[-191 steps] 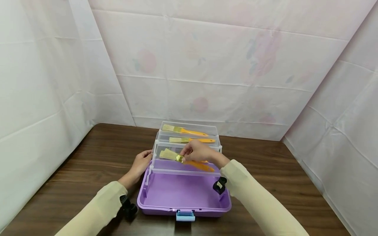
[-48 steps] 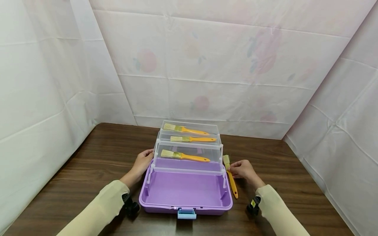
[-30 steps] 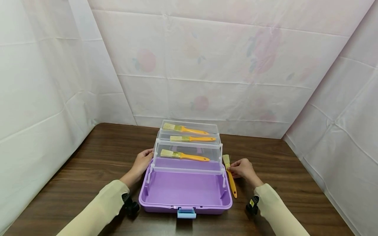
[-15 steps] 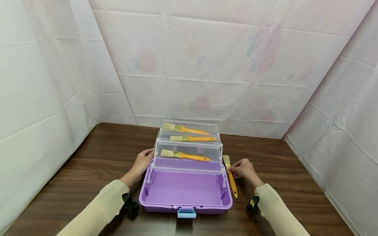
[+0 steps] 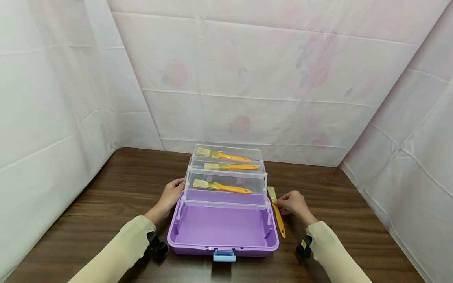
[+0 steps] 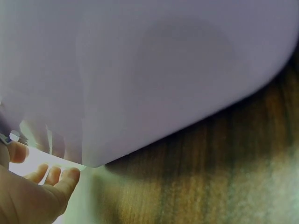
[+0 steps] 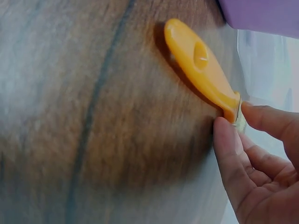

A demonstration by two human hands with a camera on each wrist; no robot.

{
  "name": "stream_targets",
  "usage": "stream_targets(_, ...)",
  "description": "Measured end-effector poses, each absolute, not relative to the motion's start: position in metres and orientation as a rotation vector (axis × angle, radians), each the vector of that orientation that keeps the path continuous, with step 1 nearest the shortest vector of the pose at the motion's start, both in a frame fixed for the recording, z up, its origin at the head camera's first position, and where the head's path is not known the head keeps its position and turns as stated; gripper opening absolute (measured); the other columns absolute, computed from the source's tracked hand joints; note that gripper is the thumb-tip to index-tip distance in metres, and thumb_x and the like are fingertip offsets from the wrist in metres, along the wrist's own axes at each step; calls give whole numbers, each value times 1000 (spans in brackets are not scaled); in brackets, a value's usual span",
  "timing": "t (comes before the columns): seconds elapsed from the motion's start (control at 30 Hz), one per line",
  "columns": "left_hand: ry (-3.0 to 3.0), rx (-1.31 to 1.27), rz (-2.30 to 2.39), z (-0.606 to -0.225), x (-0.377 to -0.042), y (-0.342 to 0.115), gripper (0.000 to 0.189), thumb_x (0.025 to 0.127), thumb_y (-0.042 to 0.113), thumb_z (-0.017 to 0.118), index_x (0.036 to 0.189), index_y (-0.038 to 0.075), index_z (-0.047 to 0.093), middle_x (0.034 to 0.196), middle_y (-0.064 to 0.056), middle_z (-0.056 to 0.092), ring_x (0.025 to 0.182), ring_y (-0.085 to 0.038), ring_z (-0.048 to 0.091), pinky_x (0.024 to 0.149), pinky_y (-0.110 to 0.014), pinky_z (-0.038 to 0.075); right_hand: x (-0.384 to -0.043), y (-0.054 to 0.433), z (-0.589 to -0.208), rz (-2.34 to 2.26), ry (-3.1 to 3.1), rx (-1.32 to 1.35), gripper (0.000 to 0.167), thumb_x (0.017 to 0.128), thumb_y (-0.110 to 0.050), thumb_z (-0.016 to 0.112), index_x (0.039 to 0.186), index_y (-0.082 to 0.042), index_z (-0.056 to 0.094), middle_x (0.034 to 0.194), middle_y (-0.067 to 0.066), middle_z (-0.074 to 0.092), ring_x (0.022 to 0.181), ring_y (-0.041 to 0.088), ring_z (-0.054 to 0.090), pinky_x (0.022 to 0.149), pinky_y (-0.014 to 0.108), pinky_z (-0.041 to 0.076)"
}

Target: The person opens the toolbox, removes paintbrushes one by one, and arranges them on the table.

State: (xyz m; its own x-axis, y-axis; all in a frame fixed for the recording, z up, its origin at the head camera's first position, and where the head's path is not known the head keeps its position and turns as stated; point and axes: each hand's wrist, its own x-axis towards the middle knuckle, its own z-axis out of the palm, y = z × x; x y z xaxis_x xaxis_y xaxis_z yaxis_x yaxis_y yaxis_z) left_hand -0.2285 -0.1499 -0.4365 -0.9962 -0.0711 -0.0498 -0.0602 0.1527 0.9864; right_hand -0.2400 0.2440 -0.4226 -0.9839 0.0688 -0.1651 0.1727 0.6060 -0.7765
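My right hand (image 5: 292, 203) pinches a paintbrush (image 5: 278, 222) near its metal band, between thumb and fingertips. The brush has pale bristles and an orange handle (image 7: 196, 60); it lies along the table just right of the purple toolbox (image 5: 223, 228). At the box's rear left, my left hand (image 5: 170, 196) touches the side by the clear trays, its fingertips partly hidden in the head view. In the left wrist view, loosely bent fingers (image 6: 70, 175) rest by the box corner. The three tiered trays hold a top brush (image 5: 231, 157), a middle brush (image 5: 240, 167) and a front brush (image 5: 233, 189).
A blue latch (image 5: 224, 256) hangs at the box's front. The box stands open on a dark wooden table (image 5: 347, 232). White cloth walls (image 5: 226, 78) enclose the table at the back and sides.
Since the oldest frame, my right hand has carried a paintbrush from above the front tray to the table right of the box. Over the last second and a half, both hands stay almost still.
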Motion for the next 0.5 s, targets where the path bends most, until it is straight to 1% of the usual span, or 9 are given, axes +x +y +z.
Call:
stream_targets(0.17, -2385, 144, -2037, -436, -228, -149, 42, 101, 15, 39, 132, -11, 46, 127, -28, 53, 109, -29, 52, 87, -31, 43, -238, 247, -411, -1266, 2743, 154, 15, 85, -5, 68, 87, 10, 69, 75, 13, 68, 59, 20, 64, 54, 33, 55)
stream_targets(0.33, -2385, 140, -2030, -436, -228, -148, 41, 101, 15, 39, 132, -11, 47, 126, -28, 53, 109, -29, 52, 87, -30, 43, -238, 246, -391, -1231, 2789, 135, 18, 86, -10, 69, 92, 7, 69, 79, 13, 67, 60, 20, 62, 54, 35, 55)
stream_targets(0.5, -2387, 142, -2026, -437, -228, -149, 41, 101, 15, 40, 132, -11, 47, 126, -28, 53, 109, -29, 52, 87, -30, 43, -240, 243, -372, -1245, 2826, 66, 21, 86, -12, 70, 95, 7, 70, 85, 18, 67, 60, 20, 62, 56, 35, 55)
